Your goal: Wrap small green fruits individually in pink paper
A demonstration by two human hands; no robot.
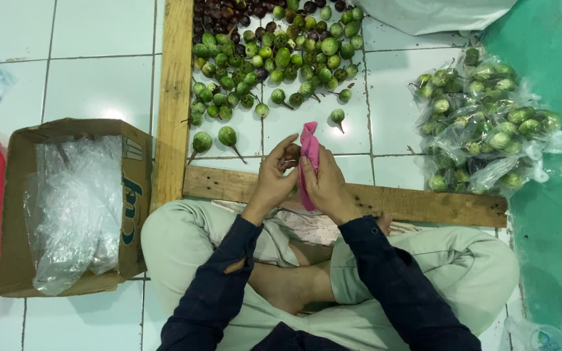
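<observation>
Near the middle of the frame both hands met over a thin pink plastic bag, held upright above the pale wooden plank frame. The left hand was bent at the wrist, its fingers curled and pinched against the bag's left edge, with something small and dark seemingly tucked under the fingertips — too hidden to tell what. The right hand was closed around the bag's lower length, thumb pressed along its side, palm turned inward. Both forearms, in dark blue sleeves, rose from the bottom of the frame, the elbows wide apart over crossed legs in light trousers.

Just above the hands, inside the wooden frame, lay a heap of small round green eggplants with stems on white tile, darker purple ones at the top edge. At the right sat clear plastic bags filled with green eggplants — beside a green surface. At the left stood a brown cardboard box holding crumpled clear plastic bags.
</observation>
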